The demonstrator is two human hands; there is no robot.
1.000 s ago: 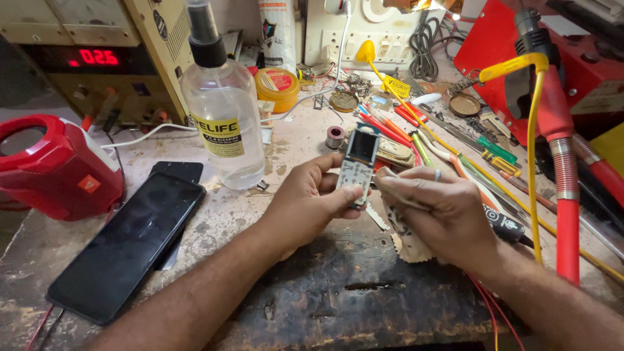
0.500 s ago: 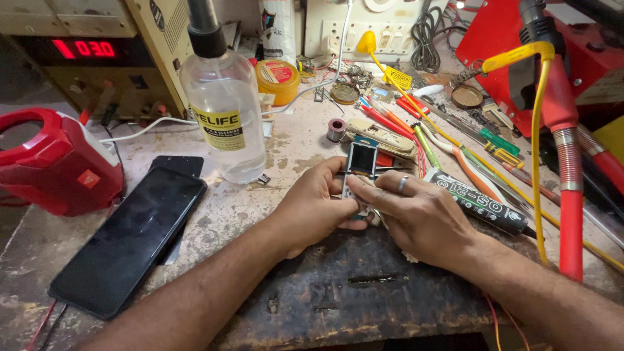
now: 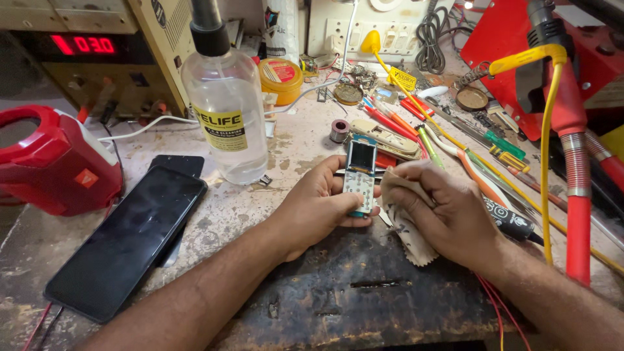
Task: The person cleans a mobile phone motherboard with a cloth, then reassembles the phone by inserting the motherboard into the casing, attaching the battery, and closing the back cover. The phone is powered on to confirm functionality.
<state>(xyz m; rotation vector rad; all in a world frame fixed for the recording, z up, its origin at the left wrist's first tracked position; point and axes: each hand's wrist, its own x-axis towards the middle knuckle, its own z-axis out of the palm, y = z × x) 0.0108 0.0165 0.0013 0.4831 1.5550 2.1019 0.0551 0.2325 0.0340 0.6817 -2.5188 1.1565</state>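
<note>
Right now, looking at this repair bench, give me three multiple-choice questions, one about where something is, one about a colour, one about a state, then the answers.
1. Where does the large black smartphone lie?
A. left of the clear bottle
B. on top of the red device
C. under the right hand

2. What colour is the lid of the small round tin behind the clear bottle?
A. blue
B. red
C. black

3. What is the right hand doing?
A. resting empty on the bench
B. holding a cloth against the small keypad phone
C. holding a screwdriver

Answers: 1 A, the smartphone lies flat at the lower left of the bottle. 2 B, the tin's top is red over a yellow body. 3 B, the cloth sits under its fingers beside the small keypad phone, which the left hand holds.
</note>
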